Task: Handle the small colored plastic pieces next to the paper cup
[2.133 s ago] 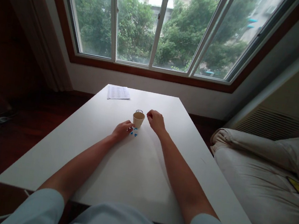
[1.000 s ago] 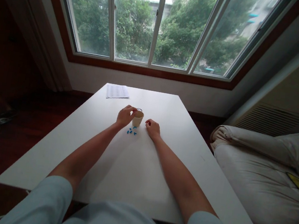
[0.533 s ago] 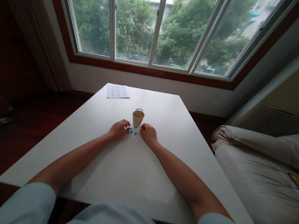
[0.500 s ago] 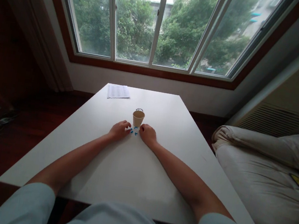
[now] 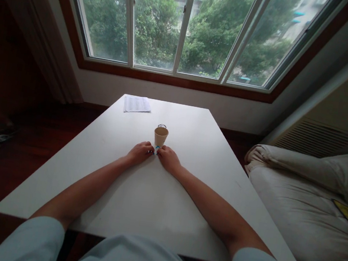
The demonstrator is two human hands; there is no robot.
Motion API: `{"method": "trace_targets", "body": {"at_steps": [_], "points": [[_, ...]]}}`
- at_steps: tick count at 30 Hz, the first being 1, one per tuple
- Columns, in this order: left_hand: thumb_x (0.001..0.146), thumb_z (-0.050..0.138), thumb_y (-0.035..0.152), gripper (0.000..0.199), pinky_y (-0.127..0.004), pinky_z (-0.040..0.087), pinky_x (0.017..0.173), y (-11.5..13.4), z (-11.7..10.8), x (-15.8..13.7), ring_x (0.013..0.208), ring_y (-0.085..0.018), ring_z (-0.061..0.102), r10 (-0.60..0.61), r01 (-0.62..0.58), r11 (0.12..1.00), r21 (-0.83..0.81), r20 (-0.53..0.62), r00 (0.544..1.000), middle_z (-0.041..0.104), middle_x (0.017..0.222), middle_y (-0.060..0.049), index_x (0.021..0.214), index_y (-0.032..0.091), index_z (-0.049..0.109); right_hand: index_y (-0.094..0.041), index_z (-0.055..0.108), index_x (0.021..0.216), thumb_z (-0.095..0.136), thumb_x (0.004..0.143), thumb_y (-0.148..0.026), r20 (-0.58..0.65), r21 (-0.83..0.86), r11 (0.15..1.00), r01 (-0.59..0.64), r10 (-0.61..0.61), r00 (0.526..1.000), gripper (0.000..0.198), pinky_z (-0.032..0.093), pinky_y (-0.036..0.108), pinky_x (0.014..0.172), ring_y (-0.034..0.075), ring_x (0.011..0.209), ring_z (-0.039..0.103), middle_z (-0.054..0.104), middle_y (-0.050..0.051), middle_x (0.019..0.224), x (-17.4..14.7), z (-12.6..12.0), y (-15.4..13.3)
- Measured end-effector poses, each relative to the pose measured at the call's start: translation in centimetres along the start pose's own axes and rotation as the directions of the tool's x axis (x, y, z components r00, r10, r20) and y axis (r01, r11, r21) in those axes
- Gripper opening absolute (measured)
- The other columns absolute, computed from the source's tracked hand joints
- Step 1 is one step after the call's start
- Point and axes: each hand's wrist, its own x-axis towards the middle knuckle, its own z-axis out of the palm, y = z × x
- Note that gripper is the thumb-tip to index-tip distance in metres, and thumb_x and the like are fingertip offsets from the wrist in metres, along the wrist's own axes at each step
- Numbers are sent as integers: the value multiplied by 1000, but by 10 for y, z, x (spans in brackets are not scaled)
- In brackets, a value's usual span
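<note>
A tan paper cup (image 5: 160, 139) stands upright on the white table, its opening facing up. Just in front of it, my left hand (image 5: 140, 152) rests with curled fingers, the tips drawn together near the table top. Opposite, my right hand (image 5: 169, 159) is closed too, its fingertips close to those of the left. Between the fingertips and the cup's base shows a small blue piece (image 5: 158, 147). Other blue bits at the fingertips are mostly covered by my fingers. Whether either hand grips one is too small to tell.
Behind the cup lies a small dark looped thing (image 5: 162, 126), partly hidden. Printed sheets of paper (image 5: 137, 104) lie at the table's far left corner. The white table (image 5: 150, 205) reaches toward the window. On the right is a padded, cloth-covered seat (image 5: 287, 198).
Both hands have come closer together in front of the cup. My right fingers have moved left and down over the blue pieces, several of which were visible before.
</note>
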Motion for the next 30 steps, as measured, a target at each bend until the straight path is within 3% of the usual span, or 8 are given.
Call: {"method": "trace_targets", "body": {"at_steps": [12, 21, 26, 30], "points": [[86, 55, 18, 18, -28, 48, 77, 3, -1, -5, 81, -15, 60, -33, 32, 999, -23, -21, 999, 65, 96, -5, 92, 23, 72, -18, 69, 103, 47, 97, -23, 66, -28, 999, -21, 23, 998, 23, 41, 25, 81, 19, 94, 63, 68, 10, 105, 1, -11, -1], [85, 56, 16, 18, -28, 49, 77, 3, -1, -4, 82, -16, 61, -48, 46, 998, -38, -48, 998, 65, 97, -5, 92, 23, 72, -18, 69, 104, 49, 96, -22, 56, -36, 999, -26, 28, 998, 22, 40, 25, 81, 19, 98, 62, 67, 11, 109, 3, -18, 0], [85, 57, 14, 18, -28, 49, 77, 4, -2, -4, 82, -15, 61, -53, 45, 996, -79, -110, 992, 64, 95, -4, 91, 22, 71, -18, 69, 104, 47, 97, -21, 61, -36, 999, 1, 1, 998, 24, 40, 26, 82, 19, 97, 62, 67, 10, 107, 1, -13, 3], [89, 55, 17, 16, -27, 49, 76, 10, -18, 6, 79, -13, 60, -104, 74, 987, -139, -223, 969, 63, 94, -5, 92, 21, 70, -19, 70, 104, 52, 96, -27, 66, -22, 1000, 20, -18, 998, 21, 41, 25, 79, 18, 94, 62, 67, 9, 106, 0, -14, 6]]}}
